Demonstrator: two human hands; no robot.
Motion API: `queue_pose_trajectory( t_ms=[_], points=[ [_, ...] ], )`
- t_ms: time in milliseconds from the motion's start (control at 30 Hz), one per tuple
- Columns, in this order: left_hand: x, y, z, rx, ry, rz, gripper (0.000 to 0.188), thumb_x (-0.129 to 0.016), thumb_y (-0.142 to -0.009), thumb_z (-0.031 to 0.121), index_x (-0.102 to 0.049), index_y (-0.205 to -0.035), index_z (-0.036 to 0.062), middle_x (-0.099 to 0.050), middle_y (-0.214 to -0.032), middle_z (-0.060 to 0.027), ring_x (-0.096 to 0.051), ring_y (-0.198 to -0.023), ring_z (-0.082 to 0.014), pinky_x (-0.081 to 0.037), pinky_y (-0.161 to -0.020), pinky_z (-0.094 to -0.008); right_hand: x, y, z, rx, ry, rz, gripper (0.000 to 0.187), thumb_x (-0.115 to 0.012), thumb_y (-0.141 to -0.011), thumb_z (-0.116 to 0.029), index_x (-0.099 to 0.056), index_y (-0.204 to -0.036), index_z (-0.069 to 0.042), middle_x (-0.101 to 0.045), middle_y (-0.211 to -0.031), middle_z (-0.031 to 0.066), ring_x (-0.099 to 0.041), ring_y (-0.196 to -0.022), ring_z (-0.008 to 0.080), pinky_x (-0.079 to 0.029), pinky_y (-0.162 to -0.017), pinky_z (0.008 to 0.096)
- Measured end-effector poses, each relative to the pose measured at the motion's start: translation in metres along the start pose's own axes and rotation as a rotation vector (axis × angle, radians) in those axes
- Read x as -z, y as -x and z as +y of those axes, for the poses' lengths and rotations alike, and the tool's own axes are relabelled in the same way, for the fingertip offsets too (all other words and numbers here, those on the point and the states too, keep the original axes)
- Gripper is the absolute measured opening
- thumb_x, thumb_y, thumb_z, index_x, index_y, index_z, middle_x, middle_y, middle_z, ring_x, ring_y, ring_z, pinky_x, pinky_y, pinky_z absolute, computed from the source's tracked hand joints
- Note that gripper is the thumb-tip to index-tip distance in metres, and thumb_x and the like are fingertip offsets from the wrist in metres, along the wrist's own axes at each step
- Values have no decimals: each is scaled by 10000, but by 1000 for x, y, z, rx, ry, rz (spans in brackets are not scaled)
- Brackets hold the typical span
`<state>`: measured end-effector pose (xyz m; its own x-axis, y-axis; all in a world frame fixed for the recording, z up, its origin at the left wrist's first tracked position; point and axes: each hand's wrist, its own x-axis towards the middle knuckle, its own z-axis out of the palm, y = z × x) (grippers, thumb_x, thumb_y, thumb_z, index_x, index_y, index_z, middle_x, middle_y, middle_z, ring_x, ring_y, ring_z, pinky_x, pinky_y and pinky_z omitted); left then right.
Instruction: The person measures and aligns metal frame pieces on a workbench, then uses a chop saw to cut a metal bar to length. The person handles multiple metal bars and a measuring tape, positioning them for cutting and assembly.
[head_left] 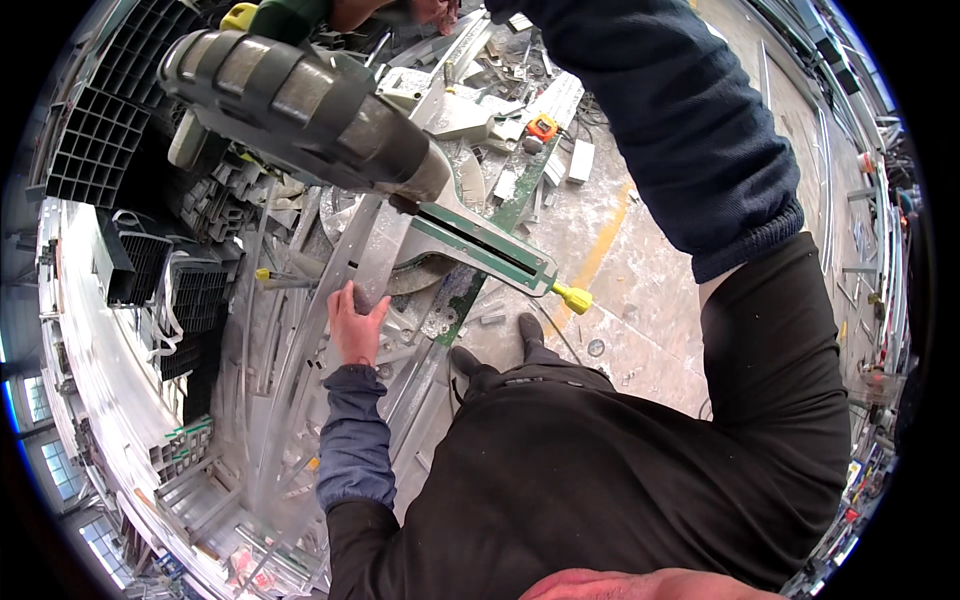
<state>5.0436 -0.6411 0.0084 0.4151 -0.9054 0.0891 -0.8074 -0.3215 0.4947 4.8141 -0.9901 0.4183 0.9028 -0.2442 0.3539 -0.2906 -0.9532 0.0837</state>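
A large mitre saw (310, 115) with a dark ribbed motor housing reaches in from the upper left, over a silver aluminium profile (383, 245). My left hand (357, 325) grips that profile just below the saw head, thumb and fingers spread across it. My right arm stretches up in a navy sleeve cover (670, 120) and leaves by the top edge. Bits of bare skin show beside the saw's green part (290, 15) at the top; I cannot tell how my right fingers are placed. A green slotted arm (485, 245) of the saw ends in a yellow knob (572, 298).
An orange tape measure (542, 127) lies on the dusty bench among offcuts and shavings. Bundled dark square tubes (100, 140) and long pale profiles fill the left side. A white block (581, 160) and a yellow line (605, 245) are to the right. My shoes stand by the bench edge.
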Motion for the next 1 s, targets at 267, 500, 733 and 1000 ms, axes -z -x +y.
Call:
queue_pose_trajectory(
  t_ms=[267, 500, 733, 1000],
  points=[
    [-5, -8, -14, 5, 99, -6, 751, -949, -839, 374, -670, -1403, -36, -644, -1287, -168, -654, -1199, -361, -538, -1024, -448, 0, -2, 6, -2, -30, -32, 363, -880, -701, -317, -836, -1011, -132, -806, -966, 148, -781, -950, 381, -621, -854, 493],
    [10, -1, -24, 45, 105, -69, 703, -957, -834, 317, -687, -1370, -49, -664, -1230, -163, -667, -1154, -349, -542, -1005, -445, -2, 0, 7, 12, -47, -27, 413, -891, -722, -369, -854, -1074, -158, -814, -992, 146, -781, -992, 360, -610, -898, 469],
    [30, 45, -69, 106, 64, -1, 844, -1038, -694, 250, -633, -1378, -33, -656, -1247, -161, -654, -1176, -358, -527, -1039, -442, -3, 2, 10, 25, -47, -13, 401, -886, -721, -361, -847, -1050, -136, -806, -961, 144, -779, -975, 355, -607, -887, 473],
    [28, 18, -82, 271, 102, -12, 966, -1066, -657, 337, -548, -1362, -71, -657, -1284, -233, -646, -1207, -394, -504, -1064, -466, -3, 2, 4, 6, -36, 19, 396, -904, -690, -337, -831, -1025, -140, -803, -926, 137, -780, -915, 370, -613, -848, 481]
  ],
)
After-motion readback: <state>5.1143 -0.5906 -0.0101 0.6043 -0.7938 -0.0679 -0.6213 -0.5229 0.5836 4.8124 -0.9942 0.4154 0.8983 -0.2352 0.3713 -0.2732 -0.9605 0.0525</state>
